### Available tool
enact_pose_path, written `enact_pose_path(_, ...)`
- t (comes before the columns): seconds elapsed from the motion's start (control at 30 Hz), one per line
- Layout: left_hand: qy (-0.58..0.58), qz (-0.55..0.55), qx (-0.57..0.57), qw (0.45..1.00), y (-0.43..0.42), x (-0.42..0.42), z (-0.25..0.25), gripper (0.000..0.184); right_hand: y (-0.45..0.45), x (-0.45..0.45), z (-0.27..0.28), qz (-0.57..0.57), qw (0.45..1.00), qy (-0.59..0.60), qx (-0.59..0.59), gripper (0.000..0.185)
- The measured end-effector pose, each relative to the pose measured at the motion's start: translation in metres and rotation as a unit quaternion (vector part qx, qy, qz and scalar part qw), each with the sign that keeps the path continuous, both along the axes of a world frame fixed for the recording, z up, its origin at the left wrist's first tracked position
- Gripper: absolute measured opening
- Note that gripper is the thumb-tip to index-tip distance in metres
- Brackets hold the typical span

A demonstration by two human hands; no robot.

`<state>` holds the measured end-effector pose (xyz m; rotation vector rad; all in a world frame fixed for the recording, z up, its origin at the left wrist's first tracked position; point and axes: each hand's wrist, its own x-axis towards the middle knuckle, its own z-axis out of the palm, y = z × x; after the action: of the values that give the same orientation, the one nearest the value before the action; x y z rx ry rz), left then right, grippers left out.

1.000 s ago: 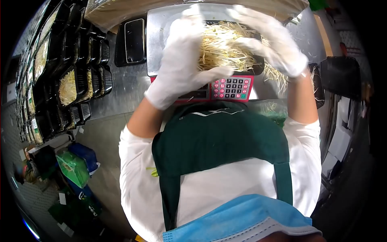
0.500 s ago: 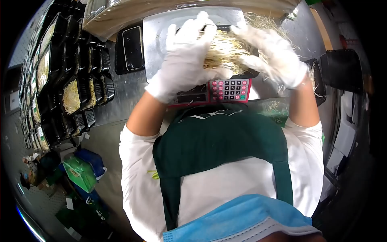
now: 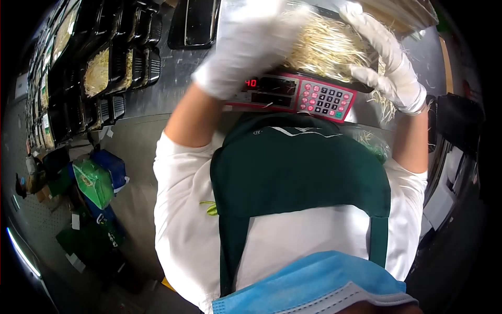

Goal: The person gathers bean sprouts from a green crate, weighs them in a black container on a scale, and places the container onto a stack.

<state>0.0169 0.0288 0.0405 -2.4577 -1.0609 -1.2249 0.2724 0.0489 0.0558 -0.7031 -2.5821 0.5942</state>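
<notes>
A black tray (image 3: 345,82) heaped with pale bean sprouts (image 3: 329,49) rests on the scale's metal platform. My left hand (image 3: 251,49), in a white glove, is over the tray's left end and smeared by motion, so its fingers are hard to read. Around the right end of the tray reaches my gloved right hand (image 3: 389,60), open, thumb near the close rim and fingers spread toward the far side. Below the tray, the scale's red-edged panel (image 3: 319,99) shows keys and a lit red display (image 3: 251,82), partly covered by my left hand.
Stacked black trays (image 3: 97,118), some with sprouts, fill the left of the metal table. A dark phone-like device (image 3: 201,23) lies beside the scale. Loose sprouts (image 3: 386,107) are scattered at the right. A clear plastic bag (image 3: 371,141) sits near the apron.
The view has shifted, so the scale sits higher and further right. My left hand has moved up and blurred over the sprouts; my right hand stays by the tray's right end. Red digits now show.
</notes>
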Motion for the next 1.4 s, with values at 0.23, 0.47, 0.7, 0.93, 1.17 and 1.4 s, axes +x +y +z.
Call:
enact_pose_path(0.23,0.128,0.020,-0.149,0.980,0.006,0.044,-0.034,0.055,-0.004,0.017,-0.017,-0.165,0.964,-0.199,-0.058,0.054)
enact_pose_path(0.47,0.093,-0.010,-0.157,0.983,0.010,0.044,-0.035,0.059,-0.006,0.095,-0.004,-0.288,0.918,0.167,-0.215,0.023)
enact_pose_path(0.7,0.052,-0.015,-0.193,0.980,0.016,-0.012,-0.022,0.081,-0.056,0.288,-0.030,-0.576,0.789,0.172,-0.125,0.034)
enact_pose_path(0.93,-0.303,-0.035,-0.406,0.862,-0.016,-0.079,-0.034,0.059,-0.073,0.300,-0.044,-0.597,0.772,0.076,-0.205,0.033)
enact_pose_path(1.17,-0.112,0.177,-0.222,0.952,-0.041,-0.038,-0.012,0.030,-0.043,0.078,-0.001,-0.279,0.952,0.114,-0.061,0.045)
enact_pose_path(1.4,-0.207,-0.100,-0.122,0.966,-0.002,0.008,-0.033,0.021,-0.028,0.040,-0.019,-0.163,0.978,0.122,-0.040,0.070)
